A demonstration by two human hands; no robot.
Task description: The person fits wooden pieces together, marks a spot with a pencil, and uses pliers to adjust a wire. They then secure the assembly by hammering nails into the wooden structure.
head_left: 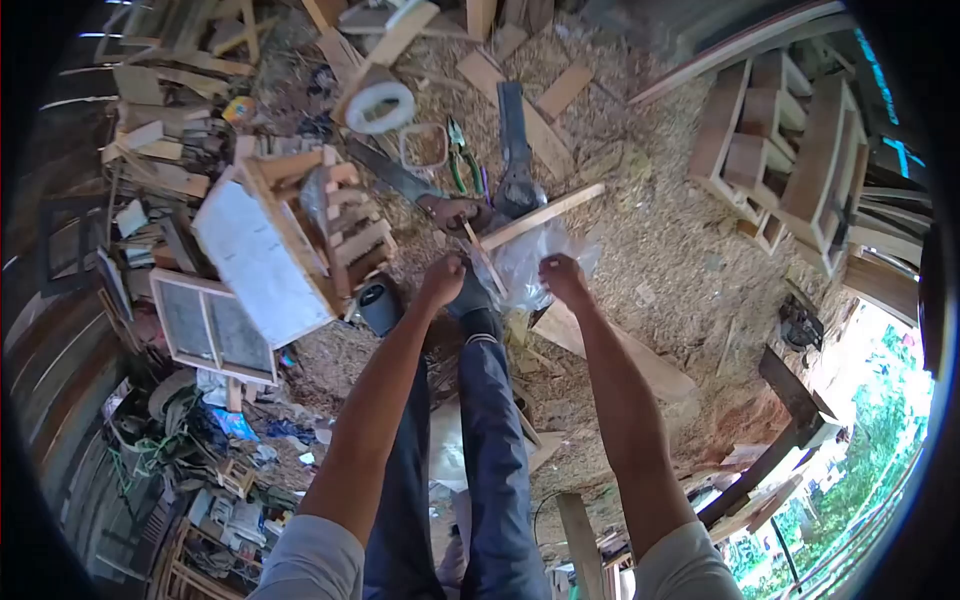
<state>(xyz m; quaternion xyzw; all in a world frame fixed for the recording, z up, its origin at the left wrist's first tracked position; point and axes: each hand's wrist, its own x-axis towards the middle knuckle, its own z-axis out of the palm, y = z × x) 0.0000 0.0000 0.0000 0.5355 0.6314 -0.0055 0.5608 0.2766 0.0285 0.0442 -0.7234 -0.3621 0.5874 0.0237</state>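
Observation:
Clear plastic sheeting [525, 268] lies crumpled between my two hands, above my feet. My left hand [445, 279] is closed at the sheeting's left side, near a thin wooden piece [484, 258]; what its fingers hold is too small to make out. On the right edge of the plastic, my right hand [565, 277] is closed with the fingers curled onto it. A long wooden strip [545, 216] slants just above the plastic. Beyond it are another person's legs and a hand [462, 212], close to the thin wooden piece.
Green-handled pliers [460, 162] and a white tape roll [380, 107] lie on the sawdust floor. A wooden frame with a white panel [262, 262] stands left, stepped wooden frames [780, 150] upper right. A board [625, 350] lies below my right hand.

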